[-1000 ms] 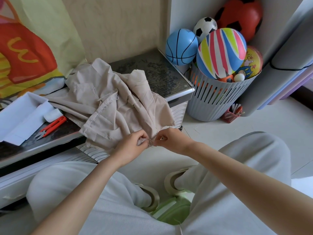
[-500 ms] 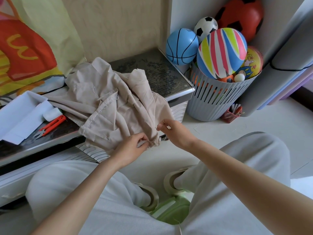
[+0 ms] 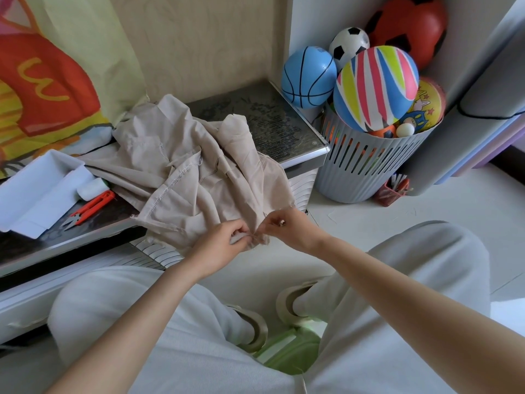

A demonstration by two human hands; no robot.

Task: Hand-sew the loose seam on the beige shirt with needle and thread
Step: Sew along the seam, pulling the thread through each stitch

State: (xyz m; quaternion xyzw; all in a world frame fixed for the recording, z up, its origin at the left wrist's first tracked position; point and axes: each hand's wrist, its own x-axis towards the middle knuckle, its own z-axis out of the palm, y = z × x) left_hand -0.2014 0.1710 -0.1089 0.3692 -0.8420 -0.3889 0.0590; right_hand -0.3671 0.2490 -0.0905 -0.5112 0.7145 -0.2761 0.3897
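A: Any writing legible?

B: None readable; the banner [image 3: 42, 81] at left carries a yellow looped mark like an M on red; small print on the blue basketball [image 3: 308, 76] is too blurred to read.

A: Grips?

B: Left hand [image 3: 224, 245]: grip clenched, thumb and fingers pinching a fold at the lower edge of the beige shirt [image 3: 184, 177]; right hand [image 3: 287, 226]: fingers curled, tips pinching the same edge just beside the left; needle and thread too fine to make out.

A: Shirt position?

B: Crumpled on the worktop [image 3: 270, 118]; its front part hangs over the near edge into both hands.

A: Containers?

B: Grey slatted basket [image 3: 366, 169] on the floor beside the worktop, heaped with balls: the blue basketball, a striped ball [image 3: 375, 86], a black-and-white ball [image 3: 350, 44], a red ball [image 3: 409, 27], a yellow cartoon ball [image 3: 426, 106]; white tray [image 3: 34, 189] on the worktop at left; white roll [image 3: 91, 189] just beside it; red snips [image 3: 91, 206] near the roll.
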